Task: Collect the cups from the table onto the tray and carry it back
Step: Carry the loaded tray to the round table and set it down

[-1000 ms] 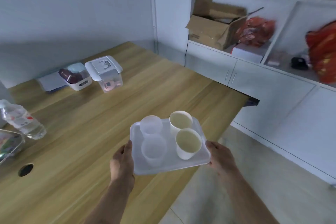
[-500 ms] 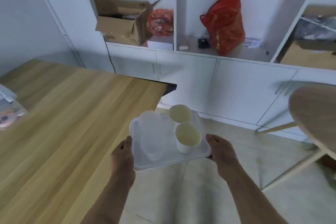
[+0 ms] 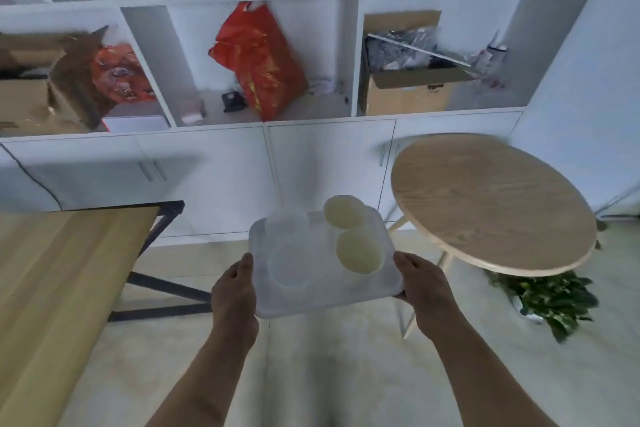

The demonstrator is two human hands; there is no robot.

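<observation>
I hold a translucent white tray [image 3: 332, 300] in the air above the floor, level in front of me. My left hand [image 3: 235, 291] grips its left edge and my right hand [image 3: 424, 284] grips its right edge. On the tray stand two white paper cups, one at the far right [image 3: 344, 211] and one nearer [image 3: 358, 251]. Two clear plastic cups stand on its left side, one far [image 3: 287, 227] and one near [image 3: 291, 265]. All of them are upright.
The long wooden table [image 3: 59, 288] with black legs lies to my left. A round wooden table [image 3: 485, 201] stands to the right, with a green plant [image 3: 550, 298] on the floor under it. White cabinets and cluttered shelves [image 3: 277, 156] face me. Tiled floor lies below.
I have turned right, away from the long table, with the tray held in both hands. The tray has left the tabletop and is over the floor; the round table has come into view.
</observation>
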